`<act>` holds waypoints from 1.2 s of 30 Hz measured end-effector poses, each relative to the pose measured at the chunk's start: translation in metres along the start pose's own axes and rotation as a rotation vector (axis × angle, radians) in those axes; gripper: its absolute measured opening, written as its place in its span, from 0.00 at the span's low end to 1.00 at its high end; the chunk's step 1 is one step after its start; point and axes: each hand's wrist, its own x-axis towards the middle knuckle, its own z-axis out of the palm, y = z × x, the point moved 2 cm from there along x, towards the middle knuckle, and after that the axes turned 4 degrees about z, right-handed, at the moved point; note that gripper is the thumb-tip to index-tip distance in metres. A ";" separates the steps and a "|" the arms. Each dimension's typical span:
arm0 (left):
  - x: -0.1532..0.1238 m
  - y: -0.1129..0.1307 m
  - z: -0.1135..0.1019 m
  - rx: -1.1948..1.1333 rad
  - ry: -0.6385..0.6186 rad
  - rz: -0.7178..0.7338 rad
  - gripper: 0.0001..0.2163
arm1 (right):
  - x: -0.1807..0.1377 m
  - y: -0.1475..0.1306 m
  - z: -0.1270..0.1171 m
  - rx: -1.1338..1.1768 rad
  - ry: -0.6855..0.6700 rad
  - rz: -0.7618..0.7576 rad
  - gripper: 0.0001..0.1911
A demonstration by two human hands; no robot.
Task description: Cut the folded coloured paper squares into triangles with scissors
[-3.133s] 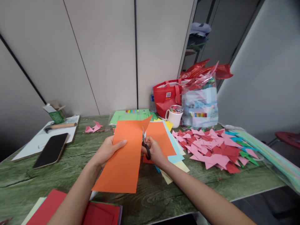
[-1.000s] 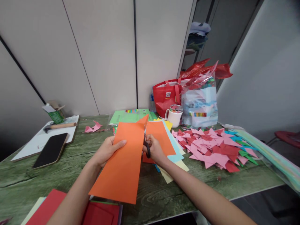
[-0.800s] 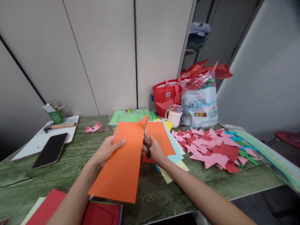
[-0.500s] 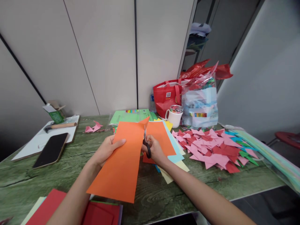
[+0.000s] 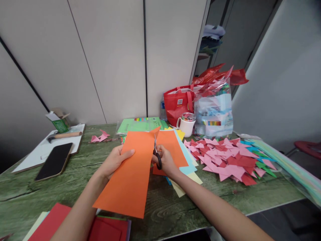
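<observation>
My left hand (image 5: 115,161) pinches an orange sheet of paper (image 5: 129,187) by its left side, thumb on top and fingers beneath. The sheet is held above the table, tilted toward me. Black-handled scissors (image 5: 158,157) are gripped in my right hand (image 5: 165,161). Their blades lie at the sheet's right edge near its far end, where a narrow orange flap (image 5: 155,131) stands up, partly cut from the sheet. Behind my right hand lies another orange sheet (image 5: 173,147), on top of light blue and pale yellow paper (image 5: 194,177).
To the right is a pile of pink and red folded paper pieces (image 5: 225,159). A white mug (image 5: 186,127), a red bag (image 5: 175,107) and a filled plastic bag (image 5: 214,110) stand behind. At left are a phone (image 5: 54,161) and a hammer (image 5: 65,135); red paper (image 5: 51,222) lies near me.
Hardly anything differs. The orange sheet, the scissors and both hands stay in nearly the same place, with only a tiny shift of the view.
</observation>
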 end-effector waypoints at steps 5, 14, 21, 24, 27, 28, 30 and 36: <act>0.000 0.002 0.001 -0.006 -0.002 -0.010 0.11 | -0.001 -0.001 0.000 -0.003 0.002 -0.002 0.21; 0.000 0.001 0.001 -0.003 -0.002 -0.016 0.11 | -0.002 -0.003 0.001 0.000 0.003 0.010 0.22; -0.001 0.002 0.002 -0.009 -0.004 -0.018 0.11 | -0.003 -0.005 0.002 0.004 0.003 0.022 0.23; -0.001 0.002 0.001 -0.011 -0.006 -0.012 0.10 | -0.001 -0.002 0.001 0.020 0.001 0.023 0.23; -0.001 0.001 0.001 -0.002 0.003 -0.011 0.10 | 0.000 0.001 0.000 0.030 0.001 0.027 0.23; -0.001 0.002 0.001 0.000 0.004 -0.011 0.10 | 0.001 0.002 0.000 0.035 0.002 0.029 0.23; -0.001 0.002 0.001 0.002 -0.002 -0.012 0.10 | 0.001 0.002 0.000 0.047 0.004 0.036 0.23; -0.001 0.002 0.001 0.000 -0.006 -0.009 0.11 | 0.000 0.002 0.000 0.046 0.015 0.061 0.23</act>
